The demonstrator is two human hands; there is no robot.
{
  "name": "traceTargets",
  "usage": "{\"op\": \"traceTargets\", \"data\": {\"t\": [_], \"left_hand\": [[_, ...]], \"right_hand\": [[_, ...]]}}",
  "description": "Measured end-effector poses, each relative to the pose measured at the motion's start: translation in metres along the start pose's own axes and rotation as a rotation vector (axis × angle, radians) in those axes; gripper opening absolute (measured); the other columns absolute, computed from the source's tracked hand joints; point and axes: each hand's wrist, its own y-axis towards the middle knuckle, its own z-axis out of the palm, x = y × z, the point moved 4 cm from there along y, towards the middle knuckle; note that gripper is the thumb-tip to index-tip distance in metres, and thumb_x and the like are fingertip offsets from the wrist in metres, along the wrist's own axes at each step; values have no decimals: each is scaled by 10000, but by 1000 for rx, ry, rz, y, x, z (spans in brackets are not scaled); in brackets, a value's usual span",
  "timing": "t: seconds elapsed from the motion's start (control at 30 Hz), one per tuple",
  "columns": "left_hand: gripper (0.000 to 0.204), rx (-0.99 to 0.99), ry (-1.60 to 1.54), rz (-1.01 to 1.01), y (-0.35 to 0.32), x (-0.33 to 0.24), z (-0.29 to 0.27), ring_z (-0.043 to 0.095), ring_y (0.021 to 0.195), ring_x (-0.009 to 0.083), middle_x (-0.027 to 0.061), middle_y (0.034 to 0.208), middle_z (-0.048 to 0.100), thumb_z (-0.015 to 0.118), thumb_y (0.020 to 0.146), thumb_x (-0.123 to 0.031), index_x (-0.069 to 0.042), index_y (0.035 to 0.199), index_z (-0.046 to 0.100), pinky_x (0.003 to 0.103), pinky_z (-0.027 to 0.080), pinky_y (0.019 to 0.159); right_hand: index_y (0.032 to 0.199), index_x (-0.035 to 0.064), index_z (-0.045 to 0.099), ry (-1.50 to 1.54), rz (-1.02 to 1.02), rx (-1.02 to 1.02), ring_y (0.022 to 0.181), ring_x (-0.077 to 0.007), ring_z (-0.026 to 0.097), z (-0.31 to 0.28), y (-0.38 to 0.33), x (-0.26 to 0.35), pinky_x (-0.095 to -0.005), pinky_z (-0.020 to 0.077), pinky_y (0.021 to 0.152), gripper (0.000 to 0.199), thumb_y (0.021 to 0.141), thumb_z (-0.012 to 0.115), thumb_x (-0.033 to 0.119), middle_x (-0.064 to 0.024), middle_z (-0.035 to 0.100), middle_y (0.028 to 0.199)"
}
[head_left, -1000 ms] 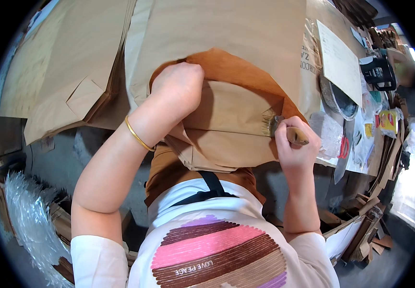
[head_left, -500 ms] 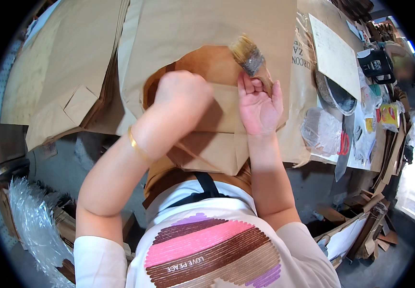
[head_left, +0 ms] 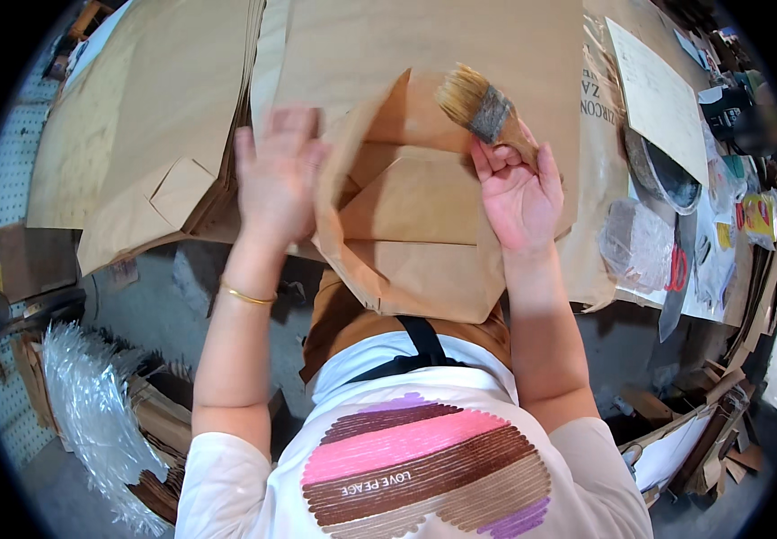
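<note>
A large brown paper bag [head_left: 433,283] lies in front of me, its near end opened into a wide mouth with folded flaps inside. My left hand [head_left: 282,175] is at the left of that mouth, smeared by motion, with its fingers spread and nothing seen in them. At the right side of the mouth, my right hand [head_left: 521,198] is palm up, its fingers curled round the wooden handle of a flat paintbrush [head_left: 491,115]. The brush's pale bristles point up and left, above the bag's paper. Its grey metal band looks crusted.
To the left lies a stack of brown paper bags [head_left: 128,153]. A white board [head_left: 656,99] partly covers a dark bowl [head_left: 667,175] at the right, near red-handled scissors [head_left: 678,268], a long blade [head_left: 673,310] and clear plastic [head_left: 635,238]. Shredded clear plastic [head_left: 92,404] hangs at lower left.
My left hand has moved left, from over the bag's mouth to beside it, and its fingers have spread. The bag's left side now stands up more widely open. The paintbrush stays in my right hand.
</note>
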Motion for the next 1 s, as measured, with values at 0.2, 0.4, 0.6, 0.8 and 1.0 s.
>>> {"op": "traceTargets", "data": {"t": [0.2, 0.4, 0.6, 0.8, 1.0], "left_hand": [[587, -16, 6, 217, 0, -54, 23, 285, 1403, 322, 143, 1510, 338, 457, 960, -371, -91, 1464, 350, 520, 202, 1137], [591, 220, -259, 213, -86, -70, -9, 228, 1413, 417, 238, 1517, 273, 518, 929, -300, -56, 1445, 368, 579, 151, 1127], [261, 200, -423, 571, -75, -80, -93, 368, 1367, 328, 200, 1313, 523, 647, 711, -48, -31, 970, 670, 494, 256, 1137], [58, 274, 94, 908, -70, -111, -86, 584, 814, 255, 92, 659, 521, 572, 615, -44, -59, 574, 534, 506, 315, 1123], [68, 151, 200, 1121, -70, -130, -67, 506, 651, 201, 42, 603, 442, 577, 616, -85, -87, 573, 524, 413, 428, 985]], "right_hand": [[1294, -4, 497, -52, 22, 49, 1023, -268, 630, 2, 2, -1, -456, 391, 1071, 424, 1023, 385, 302, -178, 688, 956], [1303, -11, 486, -50, 34, 87, 1033, -273, 627, -1, -3, 0, -457, 378, 1083, 429, 1024, 383, 298, -179, 689, 964], [1325, -33, 463, -6, 66, 103, 1106, -332, 588, -2, 2, 3, -475, 291, 1141, 453, 1026, 365, 292, -186, 680, 961], [1309, -32, 481, 3, 67, 124, 1071, -296, 606, 2, 2, 2, -459, 325, 1121, 442, 1028, 369, 291, -184, 684, 969], [1307, -29, 485, 34, 54, 135, 1074, -300, 605, -1, 3, 4, -465, 314, 1131, 439, 1028, 375, 292, -183, 679, 967]]}}
